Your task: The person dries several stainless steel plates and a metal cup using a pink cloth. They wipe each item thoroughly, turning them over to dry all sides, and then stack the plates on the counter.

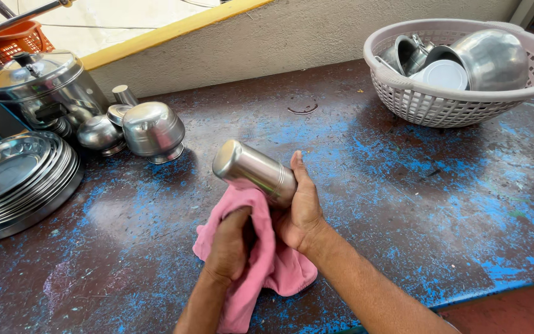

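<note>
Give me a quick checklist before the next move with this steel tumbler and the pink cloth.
1. Tumbler held firmly: ok. The right hand wraps the steel tumbler, which lies tilted with its closed base up and to the left.
2. Cloth on the tumbler: ok. The left hand presses the pink cloth against its lower side.
3. Tumbler fully dry: cannot tell. The mouth end is hidden by hand and cloth.
4. Space to set it down: ok. Bare counter lies to the right.
5. Upturned bowls at a distance: ok, apart from the hands.
6. Basket has room: cannot tell.
</note>
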